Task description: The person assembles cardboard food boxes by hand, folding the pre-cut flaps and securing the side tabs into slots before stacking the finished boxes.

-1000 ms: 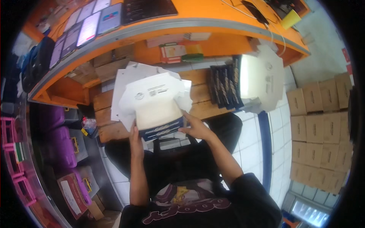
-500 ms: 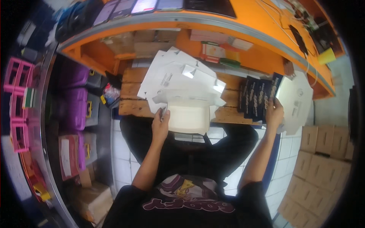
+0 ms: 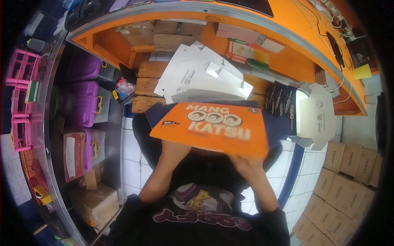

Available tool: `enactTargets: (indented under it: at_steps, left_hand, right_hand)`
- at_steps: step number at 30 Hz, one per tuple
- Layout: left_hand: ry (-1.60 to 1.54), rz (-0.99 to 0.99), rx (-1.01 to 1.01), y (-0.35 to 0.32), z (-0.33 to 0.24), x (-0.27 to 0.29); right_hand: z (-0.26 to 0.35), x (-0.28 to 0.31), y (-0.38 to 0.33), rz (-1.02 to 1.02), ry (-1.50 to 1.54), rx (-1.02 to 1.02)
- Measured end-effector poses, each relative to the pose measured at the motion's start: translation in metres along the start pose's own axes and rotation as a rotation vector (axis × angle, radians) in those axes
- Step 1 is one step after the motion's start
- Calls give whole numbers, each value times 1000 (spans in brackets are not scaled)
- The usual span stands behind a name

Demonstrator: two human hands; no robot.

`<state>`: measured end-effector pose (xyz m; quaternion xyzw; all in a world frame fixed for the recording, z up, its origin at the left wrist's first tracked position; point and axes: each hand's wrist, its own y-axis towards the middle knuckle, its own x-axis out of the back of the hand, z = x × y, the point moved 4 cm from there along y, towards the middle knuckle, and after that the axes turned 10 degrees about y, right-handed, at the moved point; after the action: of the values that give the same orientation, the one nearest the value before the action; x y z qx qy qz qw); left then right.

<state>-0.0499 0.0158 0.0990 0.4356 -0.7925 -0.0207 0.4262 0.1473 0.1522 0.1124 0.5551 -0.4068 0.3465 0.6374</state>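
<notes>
A cardboard food box [image 3: 213, 127] with an orange printed face and dark blue sides is held over my lap, tilted, its printed face toward me. My left hand [image 3: 175, 151] grips its near left edge, with the fingertips hidden behind the card. Around the near right edge closes my right hand [image 3: 249, 165], slightly blurred. Beyond the box, flat white card blanks [image 3: 193, 71] lie in an uneven pile on the wooden bench [image 3: 144, 84]. To the right, several dark blue printed cards [image 3: 280, 107] stand overlapped next to more white blanks [image 3: 320, 112].
An orange counter [image 3: 303, 30] with a grey edge spans the far side, with packets on the shelf beneath. Purple-lidded bins [image 3: 84, 104] and pink baskets [image 3: 22, 100] line the left. Brown cartons [image 3: 334, 192] are stacked at the right. A small bag [image 3: 124, 89] sits near the bench's left end.
My right hand has left the dark blue cards and come to the box at the middle. The box has turned from its pale inside to its orange outer face.
</notes>
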Motion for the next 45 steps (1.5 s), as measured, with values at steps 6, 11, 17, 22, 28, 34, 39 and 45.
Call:
enactTargets:
  at_steps: [6, 11, 17, 22, 28, 34, 39, 45]
  left_hand:
    - [60, 109, 286, 15, 35, -16]
    - [202, 197, 329, 14, 58, -41]
    - [170, 262, 527, 5, 78, -52]
    - [-637, -16, 752, -14, 80, -69]
    - [-869, 51, 959, -15, 83, -62]
    - [-1013, 6, 942, -26, 88, -75]
    - [-991, 93, 950, -26, 90, -71]
    - [-1190, 60, 876, -32, 87, -72]
  right_hand:
    - [-30, -24, 6, -597, 1048, -483]
    - [-34, -94, 19, -360, 1869, -997]
    - [-37, -106, 14, -269, 1699, -1102]
    - [-38, -116, 12, -147, 1524, -1283]
    - [-39, -126, 12, -170, 1558, -1317]
    - [-39, -136, 23, -262, 1355, -1185]
    - [-48, -139, 17, -141, 1329, -1136]
    - [-56, -143, 8, -34, 1457, -1257]
